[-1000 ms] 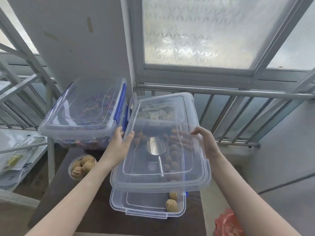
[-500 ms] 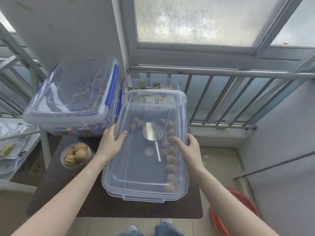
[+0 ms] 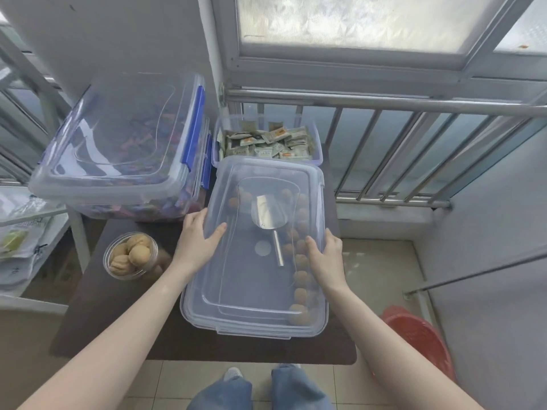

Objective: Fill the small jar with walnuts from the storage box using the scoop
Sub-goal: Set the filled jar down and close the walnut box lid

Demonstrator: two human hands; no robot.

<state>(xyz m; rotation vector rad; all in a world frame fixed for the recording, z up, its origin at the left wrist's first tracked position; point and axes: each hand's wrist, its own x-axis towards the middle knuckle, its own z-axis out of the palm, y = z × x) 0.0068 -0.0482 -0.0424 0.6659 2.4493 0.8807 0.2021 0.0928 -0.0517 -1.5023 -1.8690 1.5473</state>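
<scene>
A clear storage box (image 3: 254, 324) sits on a dark table (image 3: 118, 315), its clear lid (image 3: 266, 170) lying flat on top. Through the lid I see a metal scoop (image 3: 268, 217) and several walnuts (image 3: 302, 287) along the right side. My left hand (image 3: 196, 241) grips the lid's left edge, thumb on top. My right hand (image 3: 324, 255) holds the lid's right edge. A small clear jar (image 3: 130, 255) holding walnuts stands uncovered on the table, left of the box.
A large lidded box with blue clips (image 3: 118, 143) stands at the back left. An open box of small packets (image 3: 266, 140) is behind the storage box. A metal railing (image 3: 384, 149) runs at the right, and a red stool (image 3: 417, 335) stands on the floor.
The lid, held tilted above the box a second ago, has come down flat onto it. My hands stay on its two sides.
</scene>
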